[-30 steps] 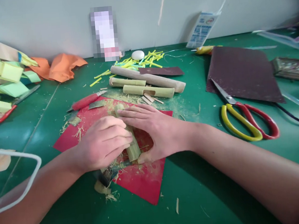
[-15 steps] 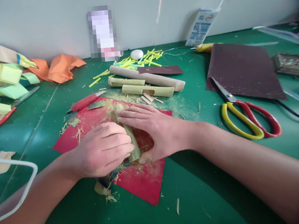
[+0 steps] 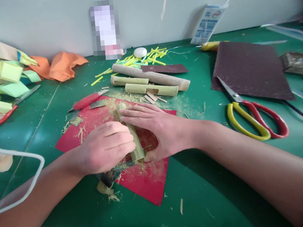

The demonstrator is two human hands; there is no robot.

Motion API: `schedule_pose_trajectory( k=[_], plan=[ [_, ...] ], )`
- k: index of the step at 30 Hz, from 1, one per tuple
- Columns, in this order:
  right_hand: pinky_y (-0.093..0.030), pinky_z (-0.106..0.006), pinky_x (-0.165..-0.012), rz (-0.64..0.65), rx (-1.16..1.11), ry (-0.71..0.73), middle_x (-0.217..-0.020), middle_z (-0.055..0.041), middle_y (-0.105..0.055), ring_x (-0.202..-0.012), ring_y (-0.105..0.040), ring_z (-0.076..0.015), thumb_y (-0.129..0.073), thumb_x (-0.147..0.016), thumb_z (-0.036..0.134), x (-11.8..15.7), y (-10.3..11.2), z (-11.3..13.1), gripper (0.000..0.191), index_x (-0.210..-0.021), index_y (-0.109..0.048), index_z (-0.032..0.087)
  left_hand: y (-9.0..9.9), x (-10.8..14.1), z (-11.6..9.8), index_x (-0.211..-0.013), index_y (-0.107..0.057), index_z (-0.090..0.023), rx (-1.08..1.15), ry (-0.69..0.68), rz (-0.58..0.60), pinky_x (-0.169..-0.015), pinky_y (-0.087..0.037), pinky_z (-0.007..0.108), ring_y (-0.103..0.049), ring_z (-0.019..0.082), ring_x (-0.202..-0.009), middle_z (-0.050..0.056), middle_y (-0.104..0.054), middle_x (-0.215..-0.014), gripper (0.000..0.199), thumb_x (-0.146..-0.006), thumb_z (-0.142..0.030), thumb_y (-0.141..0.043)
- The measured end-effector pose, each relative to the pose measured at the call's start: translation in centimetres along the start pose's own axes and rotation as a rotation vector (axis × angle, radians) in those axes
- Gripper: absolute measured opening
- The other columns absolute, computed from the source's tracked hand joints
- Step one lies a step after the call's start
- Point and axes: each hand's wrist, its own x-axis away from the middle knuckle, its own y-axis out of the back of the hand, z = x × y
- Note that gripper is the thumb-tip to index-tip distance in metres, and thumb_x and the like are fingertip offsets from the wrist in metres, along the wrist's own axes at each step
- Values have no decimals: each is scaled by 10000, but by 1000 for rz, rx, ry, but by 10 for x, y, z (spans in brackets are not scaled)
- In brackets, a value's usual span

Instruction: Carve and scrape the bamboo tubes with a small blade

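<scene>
A pale green bamboo piece [image 3: 136, 142] lies on a red sheet [image 3: 149, 185] strewn with shavings and dust. My right hand [image 3: 155, 129] rests along its right side, fingers over its upper part and thumb by its lower end. From the left, my left hand [image 3: 108, 146] is closed against the piece's side; whatever its fingers pinch is hidden beneath them. A dark object [image 3: 106, 179] lies partly under the left hand. Up and to the left is a red-handled knife [image 3: 87, 100].
Behind lie cut bamboo pieces [image 3: 152, 89], a long grey stick [image 3: 154, 77] and yellow straws [image 3: 157, 55]. Scissors [image 3: 257, 119] and brown sandpaper [image 3: 250, 70] are on the right. Folded paper [image 3: 9, 75] is heaped at left, above a white wire frame [image 3: 36, 178].
The view has shifted slightly, moving the table items a little right and up. Both hands keep nearly the same places at the bamboo piece, the left one slightly higher.
</scene>
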Motion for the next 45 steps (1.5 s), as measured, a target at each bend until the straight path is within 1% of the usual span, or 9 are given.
schedule_pose_trajectory(
  k=[4,9,13,17,21,26,30,36,45],
  plan=[
    [-76,-492,-1169,8,11,5,-1567,-115,-261,-1451,-172,-303,-761,-610,529,0,-1,-1,1049,-1490,-301,190,-2,-1,0,-1014,-639,-83,75,-53,13,-959,-446,390,-517,220,-1029,99,-666,-1033,176,-907,-74,-499],
    [-76,-486,-1167,-8,10,10,-1563,-121,-269,-1449,-178,-297,-762,-609,522,0,-1,-1,1046,-1489,-302,190,-3,-3,0,-982,-641,-121,0,-14,-33,-937,-465,368,-531,210,-1014,73,-681,-981,152,-909,-99,-510],
    [-76,-491,-1166,9,5,6,-1565,-117,-264,-1450,-173,-303,-762,-601,521,1,-1,-1,1046,-1486,-311,193,-2,-2,-3,-983,-646,-141,44,-30,-3,-948,-486,351,-563,196,-1018,70,-693,-988,186,-937,-128,-467],
    [-84,-497,-1162,-8,8,5,-1564,-115,-266,-1450,-180,-298,-756,-608,522,0,0,-1,1035,-1487,-309,209,-1,-2,-2,-962,-650,-161,-41,9,-20,-925,-499,346,-579,199,-1005,55,-698,-963,152,-920,-134,-506],
    [-80,-497,-1164,-3,3,10,-1559,-120,-276,-1448,-188,-303,-762,-601,506,0,0,0,1036,-1484,-315,200,-1,-2,-1,-974,-651,-155,25,-25,-18,-939,-507,332,-595,181,-1000,60,-701,-971,214,-950,-137,-440],
    [-84,-501,-1164,-8,6,4,-1561,-122,-272,-1447,-190,-301,-756,-607,509,0,0,0,1035,-1488,-306,204,0,-1,0,-975,-657,-155,-37,-2,-12,-934,-504,349,-586,196,-1017,61,-704,-974,165,-923,-134,-502],
    [-71,-511,-1164,6,-6,-9,-1564,-120,-266,-1446,-184,-316,-770,-593,493,1,0,0,1045,-1486,-312,200,0,0,-4,-996,-657,-147,51,-35,16,-967,-494,348,-598,184,-1010,61,-707,-989,201,-935,-121,-467],
    [-81,-507,-1162,-6,-18,-3,-1559,-119,-280,-1443,-196,-313,-774,-600,475,0,0,1,1041,-1491,-301,218,-1,-2,9,-966,-657,-179,-50,17,-18,-902,-520,336,-602,187,-995,39,-712,-965,137,-904,-137,-542],
    [-65,-507,-1166,-8,-53,-8,-1563,-106,-276,-1442,-197,-319,-775,-613,472,0,-1,0,1044,-1499,-279,232,-1,-5,18,-984,-655,-205,108,94,-24,-910,-523,369,-636,180,-969,38,-722,-958,114,-890,-196,-593]
  ],
)
